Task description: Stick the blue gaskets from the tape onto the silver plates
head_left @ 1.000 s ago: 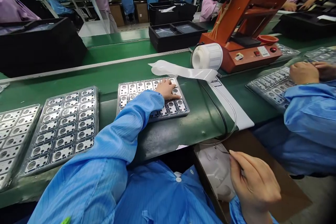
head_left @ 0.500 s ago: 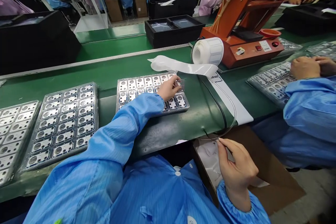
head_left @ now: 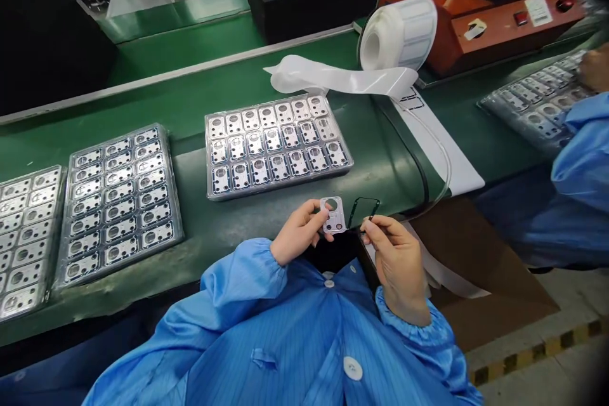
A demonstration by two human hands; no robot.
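Observation:
Between thumb and fingers, my left hand (head_left: 304, 228) holds a small silver plate (head_left: 335, 216) with a large round hole and smaller holes. My right hand (head_left: 392, 260) pinches a thin black frame-shaped strip (head_left: 365, 200) by its lower corner. Plate and strip are side by side at the table's front edge, a small gap apart. Just beyond my hands lies a clear tray (head_left: 280, 181) with rows of similar silver plates; many of them carry dark outlines.
Two more trays of plates (head_left: 118, 203) (head_left: 28, 235) lie at left. A white label roll (head_left: 399, 35) trails a backing strip (head_left: 342, 79) behind the middle tray. An orange machine (head_left: 504, 25) stands back right. A cardboard box (head_left: 495, 266) is below right. A co-worker's sleeve (head_left: 583, 139) is at right.
My left hand has come back from the middle tray with a silver plate in it. My right hand has risen toward it, the black strip now plainly showing. The view has tilted down.

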